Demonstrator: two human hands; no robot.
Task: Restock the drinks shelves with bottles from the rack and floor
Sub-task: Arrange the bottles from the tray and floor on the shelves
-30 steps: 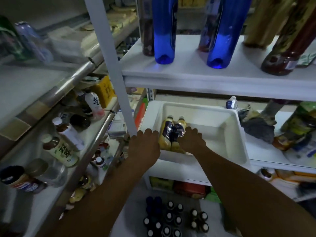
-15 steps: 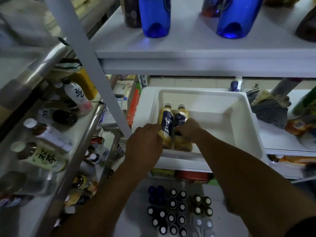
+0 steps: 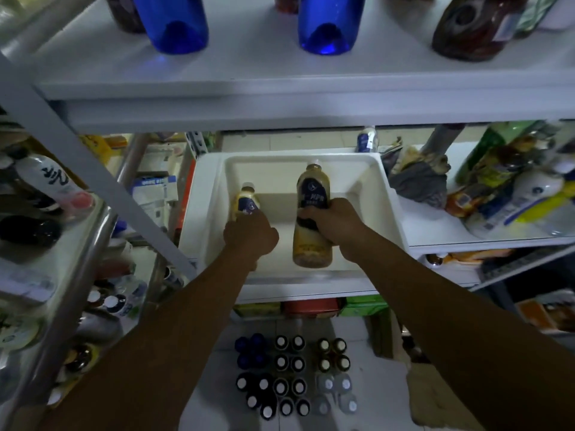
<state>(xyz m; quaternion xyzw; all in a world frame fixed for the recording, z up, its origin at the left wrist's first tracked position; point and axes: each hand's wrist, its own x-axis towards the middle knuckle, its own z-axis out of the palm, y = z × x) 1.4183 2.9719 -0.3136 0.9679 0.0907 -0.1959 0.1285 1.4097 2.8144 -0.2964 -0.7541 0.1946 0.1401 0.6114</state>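
Observation:
A white plastic tub (image 3: 205,194) sits on the middle shelf in front of me. My left hand (image 3: 251,236) grips a small yellow bottle with a dark blue label (image 3: 246,201) near the tub's left wall. A second, identical yellow bottle (image 3: 312,219) is held by my right hand (image 3: 333,221) around its middle, lifted above the tub and tilted with its cap pointing away. The two bottles are well apart.
Two blue bottles (image 3: 179,23) and a dark one (image 3: 473,29) stand on the white shelf (image 3: 280,85) above. Packs of capped bottles (image 3: 289,374) stand on the floor below. A metal rack (image 3: 77,244) with several bottles is at left; cloth and packets (image 3: 417,178) lie at right.
The two bottles stood together in the tub under my hands. Now each hand holds one; they have been drawn apart, and the right one is lifted and nearer to me.

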